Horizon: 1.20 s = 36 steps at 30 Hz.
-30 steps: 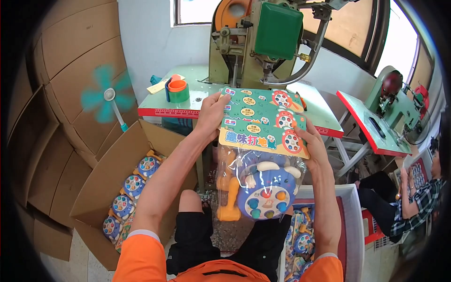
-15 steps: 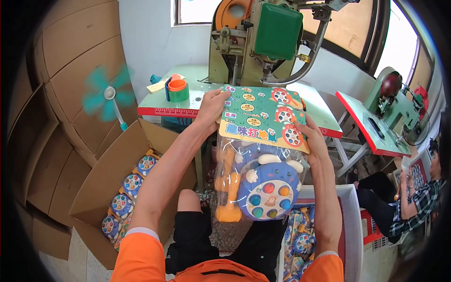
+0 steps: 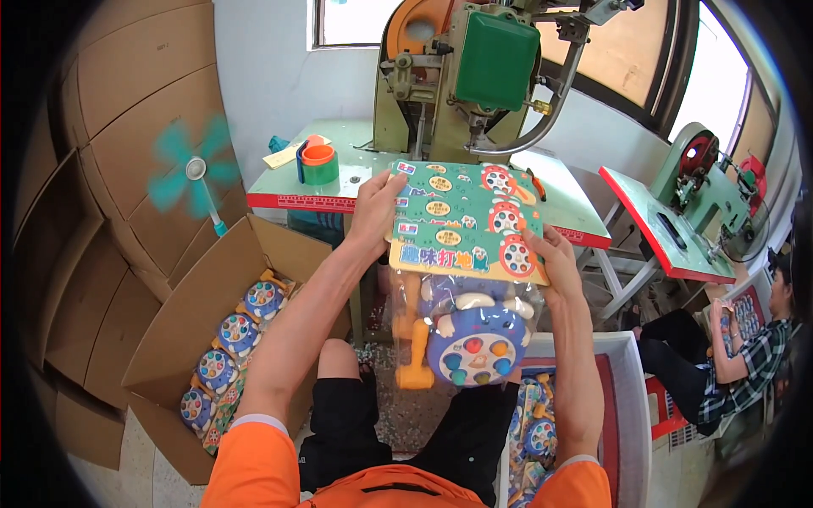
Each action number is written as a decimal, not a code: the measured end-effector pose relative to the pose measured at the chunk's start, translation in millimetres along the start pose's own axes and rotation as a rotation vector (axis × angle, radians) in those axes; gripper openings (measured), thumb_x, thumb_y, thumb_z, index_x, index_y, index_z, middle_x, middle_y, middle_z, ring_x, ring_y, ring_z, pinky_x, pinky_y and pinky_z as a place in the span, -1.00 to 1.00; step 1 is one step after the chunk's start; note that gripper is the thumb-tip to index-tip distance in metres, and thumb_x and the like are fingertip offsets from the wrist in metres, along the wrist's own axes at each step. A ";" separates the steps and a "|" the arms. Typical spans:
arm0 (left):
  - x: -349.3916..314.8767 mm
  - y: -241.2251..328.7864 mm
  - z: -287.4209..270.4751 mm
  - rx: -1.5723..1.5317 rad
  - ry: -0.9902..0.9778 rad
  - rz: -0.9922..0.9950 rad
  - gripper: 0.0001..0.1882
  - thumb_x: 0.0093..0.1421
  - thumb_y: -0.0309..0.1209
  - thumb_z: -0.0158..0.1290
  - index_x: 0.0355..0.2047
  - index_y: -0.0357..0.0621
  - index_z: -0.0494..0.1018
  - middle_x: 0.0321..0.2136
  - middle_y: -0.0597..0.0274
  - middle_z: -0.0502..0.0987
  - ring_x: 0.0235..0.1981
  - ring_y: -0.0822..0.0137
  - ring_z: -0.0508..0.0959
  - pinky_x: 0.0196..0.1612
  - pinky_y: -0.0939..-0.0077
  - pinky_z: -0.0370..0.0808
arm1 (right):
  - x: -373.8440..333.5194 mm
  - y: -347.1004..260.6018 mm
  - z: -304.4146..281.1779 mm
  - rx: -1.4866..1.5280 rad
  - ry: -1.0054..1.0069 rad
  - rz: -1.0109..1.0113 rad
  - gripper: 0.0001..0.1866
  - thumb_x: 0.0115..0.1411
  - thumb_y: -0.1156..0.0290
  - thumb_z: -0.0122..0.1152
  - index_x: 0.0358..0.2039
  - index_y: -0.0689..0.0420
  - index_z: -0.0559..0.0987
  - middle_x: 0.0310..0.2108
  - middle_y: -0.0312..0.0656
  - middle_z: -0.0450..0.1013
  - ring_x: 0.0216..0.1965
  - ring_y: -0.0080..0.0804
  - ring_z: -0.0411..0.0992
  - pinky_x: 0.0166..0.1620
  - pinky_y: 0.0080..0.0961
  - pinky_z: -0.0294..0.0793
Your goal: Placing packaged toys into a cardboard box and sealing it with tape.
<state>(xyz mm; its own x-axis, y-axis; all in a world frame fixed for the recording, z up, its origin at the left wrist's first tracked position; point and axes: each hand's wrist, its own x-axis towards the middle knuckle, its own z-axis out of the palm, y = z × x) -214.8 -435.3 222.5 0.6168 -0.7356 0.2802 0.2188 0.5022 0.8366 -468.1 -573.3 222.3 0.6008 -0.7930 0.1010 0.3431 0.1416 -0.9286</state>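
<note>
My left hand [image 3: 377, 212] and my right hand [image 3: 555, 261] grip the two sides of a fanned stack of packaged toys [image 3: 464, 259] in front of the machine table. Their green and yellow header cards overlap in steps. Below the cards hang clear plastic bags; the front one shows a blue animal-shaped toy [image 3: 477, 343] with coloured knobs and a yellow-orange toy hammer [image 3: 417, 356]. The bags behind are mostly hidden. Both thumbs lie on the card faces, and the other fingers go behind, largely out of sight.
A green press machine [image 3: 497, 59] stands on the red-edged table [image 3: 313, 202], beside tape rolls [image 3: 319, 165]. An open carton [image 3: 182, 339] of toys is at left, a white bin [image 3: 641, 406] at right. A fan [image 3: 196, 168] spins near stacked boxes. Another person [image 3: 741, 364] sits far right.
The front packages have tilted and swung slightly toward me and left, and the header cards are spread a little further apart. Both hands keep their hold.
</note>
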 end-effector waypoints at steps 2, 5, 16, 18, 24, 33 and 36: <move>-11.7 -2.0 -1.2 0.014 0.010 0.033 -0.74 0.39 -0.36 -0.04 -0.12 -0.35 0.47 -0.34 0.23 0.60 -0.37 0.49 0.61 -0.32 0.60 0.56 | -9.2 5.4 -1.8 -0.018 0.032 0.017 -0.59 0.21 0.57 0.27 0.08 0.30 0.45 -0.12 -0.05 0.56 -0.23 -0.40 0.61 -0.20 -0.44 0.69; -24.1 -3.6 -7.2 0.045 0.027 0.109 -0.73 0.40 -0.32 -0.04 -0.13 -0.33 0.48 -0.35 0.30 0.60 -0.39 0.51 0.58 -0.34 0.61 0.51 | -20.6 6.7 -1.7 -0.053 -0.008 -0.058 -0.69 0.19 0.56 0.29 -0.04 0.28 0.52 -0.17 -0.07 0.59 -0.27 -0.42 0.62 -0.21 -0.47 0.69; -10.5 20.4 -29.0 1.079 -0.024 0.388 -0.51 0.34 -0.18 0.02 -0.53 -0.45 0.38 -0.74 -0.05 0.26 -0.62 0.43 0.29 -0.54 0.30 0.28 | 2.1 -30.0 -9.5 -0.232 -0.139 -0.009 -0.62 0.21 0.54 0.27 0.02 0.37 0.48 -0.18 -0.08 0.59 -0.30 -0.47 0.62 -0.24 -0.54 0.68; 4.1 27.7 -20.8 1.046 -0.033 0.372 -0.49 0.33 -0.17 0.01 -0.55 -0.46 0.37 -0.74 -0.04 0.27 -0.63 0.43 0.28 -0.53 0.29 0.28 | 14.6 -40.1 -10.5 -0.262 -0.163 -0.007 -0.61 0.21 0.54 0.26 0.03 0.39 0.47 -0.18 -0.07 0.59 -0.31 -0.48 0.62 -0.24 -0.55 0.68; 50.6 32.7 -15.0 1.019 -0.043 0.261 -0.44 0.31 -0.13 -0.01 -0.58 -0.50 0.36 -0.75 0.01 0.34 -0.64 0.43 0.29 -0.52 0.25 0.30 | 64.3 -50.5 -15.8 -0.289 -0.181 0.043 -0.59 0.21 0.55 0.26 0.05 0.42 0.45 -0.19 -0.03 0.58 -0.33 -0.47 0.62 -0.26 -0.55 0.68; 56.8 35.9 -14.6 1.036 -0.039 0.183 -0.44 0.29 -0.11 0.03 -0.54 -0.53 0.43 -0.72 0.12 0.39 -0.62 0.44 0.34 -0.50 0.31 0.34 | 80.4 -42.6 -22.4 -0.266 -0.135 0.064 -0.56 0.20 0.55 0.26 0.07 0.42 0.44 -0.20 -0.03 0.59 -0.32 -0.44 0.63 -0.25 -0.54 0.70; 62.5 37.0 -18.4 1.042 -0.046 0.126 -0.46 0.28 -0.13 0.04 -0.52 -0.53 0.48 -0.72 0.18 0.39 -0.62 0.47 0.35 -0.52 0.35 0.33 | 83.0 -42.7 -23.6 -0.268 -0.147 0.067 -0.56 0.20 0.56 0.26 0.07 0.42 0.44 -0.20 -0.03 0.59 -0.33 -0.44 0.63 -0.26 -0.55 0.70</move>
<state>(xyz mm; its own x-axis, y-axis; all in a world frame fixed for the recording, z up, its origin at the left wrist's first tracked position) -154.2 -454.3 262.3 0.5561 -0.7326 0.3925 -0.6171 -0.0475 0.7855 -450.0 -659.2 261.9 0.7202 -0.6904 0.0685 0.1082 0.0143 -0.9940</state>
